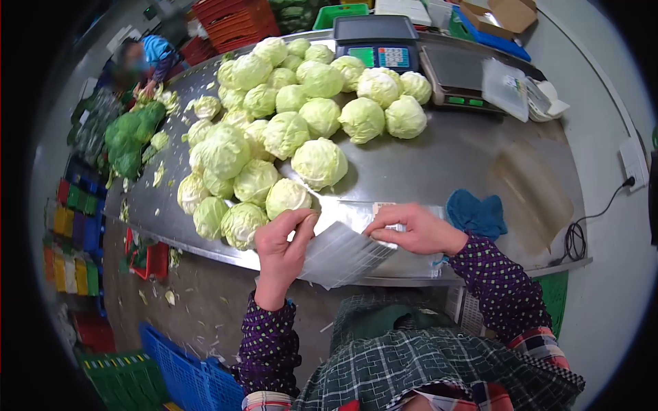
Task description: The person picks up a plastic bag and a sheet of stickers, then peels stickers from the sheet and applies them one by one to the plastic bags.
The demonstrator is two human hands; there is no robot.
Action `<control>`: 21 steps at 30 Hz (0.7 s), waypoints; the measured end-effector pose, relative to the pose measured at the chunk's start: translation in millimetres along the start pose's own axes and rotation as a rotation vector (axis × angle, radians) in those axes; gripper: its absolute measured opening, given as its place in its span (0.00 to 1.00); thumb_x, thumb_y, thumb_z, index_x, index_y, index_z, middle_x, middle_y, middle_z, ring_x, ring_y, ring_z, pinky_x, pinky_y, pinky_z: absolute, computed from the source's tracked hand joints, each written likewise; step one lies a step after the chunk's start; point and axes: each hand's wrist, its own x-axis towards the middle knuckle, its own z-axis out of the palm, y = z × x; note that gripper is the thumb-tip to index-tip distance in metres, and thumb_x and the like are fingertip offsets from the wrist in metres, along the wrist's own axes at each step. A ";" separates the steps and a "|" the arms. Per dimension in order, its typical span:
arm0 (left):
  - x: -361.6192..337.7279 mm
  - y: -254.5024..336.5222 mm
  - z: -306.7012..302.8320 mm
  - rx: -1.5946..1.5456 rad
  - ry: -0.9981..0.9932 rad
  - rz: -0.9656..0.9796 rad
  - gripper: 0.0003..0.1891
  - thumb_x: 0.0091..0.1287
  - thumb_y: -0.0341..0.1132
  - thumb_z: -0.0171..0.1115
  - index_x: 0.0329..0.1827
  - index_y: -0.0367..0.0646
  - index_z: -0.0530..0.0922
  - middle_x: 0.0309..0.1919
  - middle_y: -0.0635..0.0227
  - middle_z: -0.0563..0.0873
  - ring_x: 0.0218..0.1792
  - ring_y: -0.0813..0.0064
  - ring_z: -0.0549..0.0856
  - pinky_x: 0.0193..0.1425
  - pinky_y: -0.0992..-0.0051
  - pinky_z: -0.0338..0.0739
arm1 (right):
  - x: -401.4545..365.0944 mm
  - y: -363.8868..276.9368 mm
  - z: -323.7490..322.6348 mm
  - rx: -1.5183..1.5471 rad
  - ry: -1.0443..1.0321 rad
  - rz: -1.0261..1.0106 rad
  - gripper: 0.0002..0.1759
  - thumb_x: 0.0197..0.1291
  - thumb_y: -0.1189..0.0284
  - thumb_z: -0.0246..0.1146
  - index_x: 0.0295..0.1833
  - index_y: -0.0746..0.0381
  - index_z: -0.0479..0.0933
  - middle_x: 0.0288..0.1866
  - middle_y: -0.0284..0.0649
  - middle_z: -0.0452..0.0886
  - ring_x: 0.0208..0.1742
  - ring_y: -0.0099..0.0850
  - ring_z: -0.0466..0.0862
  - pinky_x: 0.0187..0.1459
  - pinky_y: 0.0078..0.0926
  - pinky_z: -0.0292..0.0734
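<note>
While between both hands (pixel 279 241), clear plastic bag (pixel 340 255)

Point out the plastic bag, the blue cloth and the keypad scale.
plastic bag (pixel 343 255): head view, sheet's middle
blue cloth (pixel 478 214): head view, fabric's centre
keypad scale (pixel 375 31): head view, dark weighing platform

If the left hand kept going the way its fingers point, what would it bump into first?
Probably the nearest cabbage, just beyond the left hand holding the plastic bag; depth is hard to judge.
</note>
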 end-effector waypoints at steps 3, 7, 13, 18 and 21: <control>-10.2 -35.3 13.9 0.081 0.217 0.022 0.03 0.64 0.24 0.61 0.37 0.34 0.80 0.27 0.65 0.82 0.29 0.78 0.80 0.36 0.80 0.72 | 4.2 7.4 30.7 0.075 0.011 -0.031 0.11 0.62 0.69 0.61 0.44 0.65 0.81 0.35 0.41 0.85 0.35 0.33 0.83 0.41 0.28 0.76; -74.9 -99.3 41.3 0.234 0.569 -0.155 0.10 0.66 0.26 0.59 0.47 0.33 0.76 0.43 0.60 0.80 0.46 0.68 0.78 0.56 0.71 0.69 | -3.7 64.8 76.9 0.262 0.003 0.311 0.12 0.59 0.67 0.62 0.42 0.65 0.80 0.38 0.46 0.83 0.36 0.38 0.83 0.37 0.32 0.77; -157.2 -129.2 103.1 0.352 0.556 -0.437 0.30 0.66 0.33 0.60 0.66 0.31 0.58 0.69 0.48 0.57 0.68 0.57 0.61 0.70 0.63 0.57 | -59.2 139.2 123.4 -0.220 0.055 0.147 0.20 0.49 0.67 0.66 0.48 0.63 0.78 0.45 0.45 0.81 0.46 0.45 0.80 0.50 0.38 0.75; -176.2 -116.5 110.3 -0.362 0.635 -0.781 0.19 0.73 0.44 0.52 0.43 0.32 0.74 0.39 0.55 0.79 0.43 0.66 0.79 0.53 0.68 0.72 | -57.8 40.3 112.7 0.194 -0.056 0.300 0.12 0.64 0.68 0.60 0.47 0.65 0.79 0.39 0.44 0.84 0.40 0.27 0.82 0.45 0.26 0.76; -162.1 -87.9 91.1 -0.729 0.379 -0.965 0.24 0.75 0.49 0.46 0.27 0.37 0.73 0.24 0.64 0.79 0.29 0.72 0.79 0.42 0.73 0.74 | -50.7 4.7 116.1 0.348 -0.225 0.350 0.14 0.69 0.71 0.55 0.53 0.68 0.77 0.40 0.38 0.84 0.40 0.21 0.81 0.45 0.20 0.76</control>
